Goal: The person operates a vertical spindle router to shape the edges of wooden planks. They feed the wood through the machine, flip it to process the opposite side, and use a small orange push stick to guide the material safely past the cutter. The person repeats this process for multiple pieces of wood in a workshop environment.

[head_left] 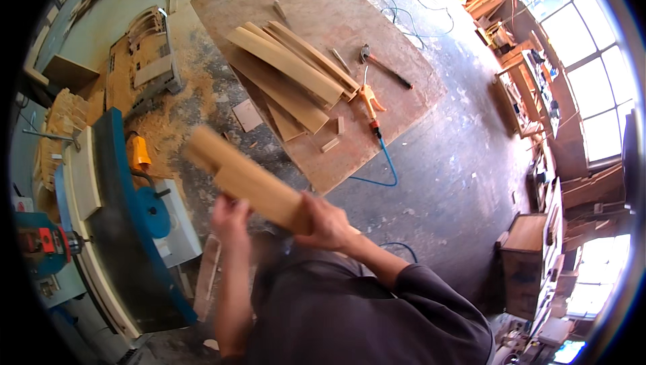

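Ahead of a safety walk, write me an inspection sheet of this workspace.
Surface: brown tabletop, marked and stained.
Job's things: wooden piece in hand, blurred at its far end; planks piled loosely on the tabletop.
Clutter: hammer, orange tool and wood scraps on the tabletop; sawdust on the floor.
Hands: right hand grips the piece's near end; left hand at its lower edge, grip unclear.
Cables: blue hose runs from the orange tool off the tabletop.
Surroundings: blue-and-black machine left, windows right.

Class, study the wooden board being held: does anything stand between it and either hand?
Nothing visible does. The right hand grips the near end of the wooden board directly; the left hand is at its lower edge, too blurred to confirm contact.
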A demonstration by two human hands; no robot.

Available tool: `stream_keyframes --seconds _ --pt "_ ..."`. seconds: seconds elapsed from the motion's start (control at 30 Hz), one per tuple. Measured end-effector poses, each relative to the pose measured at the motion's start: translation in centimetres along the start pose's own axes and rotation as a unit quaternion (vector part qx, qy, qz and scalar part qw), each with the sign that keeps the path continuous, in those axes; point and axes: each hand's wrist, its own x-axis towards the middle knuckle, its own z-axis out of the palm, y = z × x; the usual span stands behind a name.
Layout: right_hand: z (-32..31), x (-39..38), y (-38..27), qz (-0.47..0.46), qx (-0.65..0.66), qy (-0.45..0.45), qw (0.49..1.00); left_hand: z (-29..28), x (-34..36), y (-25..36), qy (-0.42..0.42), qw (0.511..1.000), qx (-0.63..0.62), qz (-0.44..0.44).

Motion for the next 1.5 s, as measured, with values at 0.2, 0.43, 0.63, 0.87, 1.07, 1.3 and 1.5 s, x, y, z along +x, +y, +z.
stream_keyframes --seconds 0.2,0.43,0.63,0.87,1.07,1.3,1.5 --pt "0.1 -2.2 -2.0 0.163 0.041 0.118 0.979 3.4 -2.7 -6.9 -0.237 0.963 0.045 -0.119" --pt "-1.5 -4.6 2.3 0.104 0.061 0.139 0.983 7.2 -2.2 -5.7 -0.313 0.938 0.082 -0.127" --pt "-2.2 3.3 6.2 0.023 0.118 0.257 0.959 8.9 4.5 -9.3 -0.306 0.921 0.192 -0.147" --pt "-6.0 6.0 24.0 0.245 -0.068 0.335 0.907 19.4 5.9 -12.5 -0.345 0.887 0.233 -0.199" --pt "-7.0 14.1 31.7 0.27 -0.144 0.349 0.886 22.7 9.3 -11.9 -0.293 0.909 0.208 -0.21" --pt "-13.7 15.1 29.5 0.245 -0.12 0.126 0.954 16.9 11.9 -4.3 -0.152 0.965 0.069 -0.204" --pt "-12.5 12.9 38.5 0.31 -0.149 0.294 0.892 18.5 11.1 -5.7 -0.12 0.986 -0.037 -0.107"
